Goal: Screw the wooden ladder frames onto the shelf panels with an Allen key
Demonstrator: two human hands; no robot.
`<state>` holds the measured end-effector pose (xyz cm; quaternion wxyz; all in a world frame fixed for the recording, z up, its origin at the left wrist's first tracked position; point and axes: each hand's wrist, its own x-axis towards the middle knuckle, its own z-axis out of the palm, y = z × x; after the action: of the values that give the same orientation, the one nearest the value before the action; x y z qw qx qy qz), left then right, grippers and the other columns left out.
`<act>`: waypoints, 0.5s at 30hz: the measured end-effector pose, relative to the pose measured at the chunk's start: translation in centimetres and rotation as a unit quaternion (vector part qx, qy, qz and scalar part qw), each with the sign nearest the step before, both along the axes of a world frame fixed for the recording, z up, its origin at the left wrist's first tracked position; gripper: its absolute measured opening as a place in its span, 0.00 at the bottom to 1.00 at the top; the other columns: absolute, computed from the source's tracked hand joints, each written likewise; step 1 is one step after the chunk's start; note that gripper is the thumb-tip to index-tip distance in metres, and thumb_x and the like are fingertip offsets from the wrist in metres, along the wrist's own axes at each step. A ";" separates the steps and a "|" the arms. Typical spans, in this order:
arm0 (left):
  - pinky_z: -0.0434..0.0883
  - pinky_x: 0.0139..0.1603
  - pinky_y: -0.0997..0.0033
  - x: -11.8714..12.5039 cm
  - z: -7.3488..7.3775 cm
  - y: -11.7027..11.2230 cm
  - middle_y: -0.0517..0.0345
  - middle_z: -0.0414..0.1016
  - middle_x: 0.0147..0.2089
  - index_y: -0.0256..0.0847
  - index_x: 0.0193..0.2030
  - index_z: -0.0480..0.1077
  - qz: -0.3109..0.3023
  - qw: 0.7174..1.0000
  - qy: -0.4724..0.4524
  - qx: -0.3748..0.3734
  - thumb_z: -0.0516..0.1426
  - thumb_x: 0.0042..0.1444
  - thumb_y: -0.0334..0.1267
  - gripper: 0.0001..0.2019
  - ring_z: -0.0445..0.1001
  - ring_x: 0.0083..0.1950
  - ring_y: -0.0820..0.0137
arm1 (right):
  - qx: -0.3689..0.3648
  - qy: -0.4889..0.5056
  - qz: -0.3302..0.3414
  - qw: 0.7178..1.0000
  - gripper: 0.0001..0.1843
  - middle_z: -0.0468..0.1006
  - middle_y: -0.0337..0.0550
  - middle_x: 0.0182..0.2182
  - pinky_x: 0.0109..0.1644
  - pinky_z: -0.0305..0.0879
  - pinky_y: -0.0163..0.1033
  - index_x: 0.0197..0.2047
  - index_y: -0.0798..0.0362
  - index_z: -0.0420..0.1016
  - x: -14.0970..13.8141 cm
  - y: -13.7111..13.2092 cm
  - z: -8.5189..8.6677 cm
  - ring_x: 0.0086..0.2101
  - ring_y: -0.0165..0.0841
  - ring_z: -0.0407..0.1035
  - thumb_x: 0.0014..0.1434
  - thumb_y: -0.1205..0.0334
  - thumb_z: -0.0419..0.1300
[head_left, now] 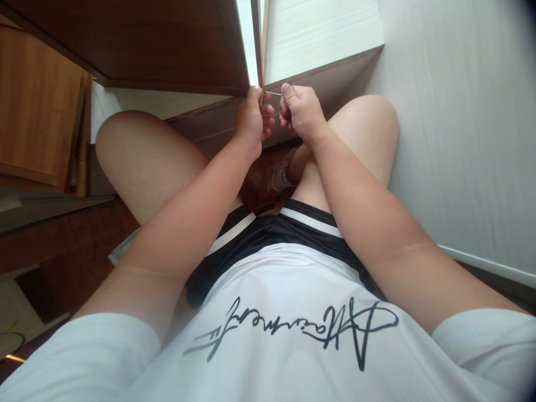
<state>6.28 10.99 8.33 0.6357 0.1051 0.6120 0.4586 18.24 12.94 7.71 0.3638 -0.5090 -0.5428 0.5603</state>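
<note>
A brown wooden cabinet door (167, 44) stands open at the top, its lower corner between my two hands. My left hand (250, 120) is closed on that corner, thumb on top and fingers curled round the edge. From my right hand (302, 110), closed in a fist, a thin metal shaft (273, 93) like a screwdriver's points left at the door's edge. Its handle is hidden in my fingers. Whether the tip touches a screw is too small to tell.
Behind the door is a pale cabinet shelf (322, 33). A large light panel (460, 139) runs down the right side. Other brown wooden panels (37, 106) stand at the left. My bent knees flank the hands, close to the cabinet's front.
</note>
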 end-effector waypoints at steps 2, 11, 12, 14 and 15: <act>0.62 0.19 0.68 0.0 -0.1 0.1 0.61 0.70 0.20 0.54 0.36 0.72 -0.003 0.999 -0.032 0.003 0.54 0.54 0.56 0.13 0.72 0.22 0.67 | 0.025 -0.002 0.004 1.000 0.27 0.64 0.34 0.13 0.24 0.49 0.38 0.17 0.48 0.60 0.1 0.1 -0.1 0.15 0.26 0.54 0.69 0.54 0.49; 0.63 0.19 0.67 -0.3 -0.1 0.1 0.61 0.69 0.19 0.57 0.39 0.72 0.006 0.999 -0.034 -0.006 0.55 0.52 0.57 0.13 0.73 0.22 0.65 | -0.013 -0.009 0.022 1.000 0.29 0.65 0.35 0.12 0.21 0.48 0.37 0.18 0.49 0.65 -0.1 0.0 -0.5 0.14 0.25 0.53 0.69 0.49 0.48; 0.63 0.20 0.67 -0.3 -0.1 0.1 0.61 0.69 0.19 0.57 0.39 0.72 0.006 1.000 -0.029 -0.007 0.55 0.52 0.57 0.13 0.73 0.23 0.65 | -0.035 -0.002 0.026 0.999 0.29 0.64 0.36 0.12 0.20 0.46 0.37 0.17 0.49 0.66 -0.1 -0.1 -0.5 0.13 0.26 0.53 0.68 0.47 0.48; 0.62 0.20 0.66 -0.3 -0.2 0.1 0.61 0.70 0.19 0.57 0.38 0.72 0.001 1.000 -0.017 -0.012 0.54 0.52 0.58 0.13 0.73 0.23 0.64 | -0.068 0.024 0.028 0.997 0.30 0.64 0.37 0.11 0.18 0.44 0.38 0.18 0.48 0.66 -0.3 -0.2 -0.6 0.13 0.27 0.54 0.66 0.41 0.48; 0.62 0.20 0.66 -0.3 -0.2 0.1 0.60 0.70 0.19 0.57 0.38 0.72 -0.002 1.000 -0.013 -0.015 0.54 0.52 0.58 0.14 0.73 0.23 0.63 | -0.080 0.038 0.025 0.996 0.30 0.64 0.38 0.11 0.17 0.43 0.38 0.18 0.48 0.66 -0.3 -0.2 -0.7 0.13 0.28 0.54 0.65 0.39 0.48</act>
<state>5.95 11.09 8.12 0.6458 0.0910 0.6106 0.4491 17.92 12.72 7.01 0.3281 -0.5011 -0.4945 0.6299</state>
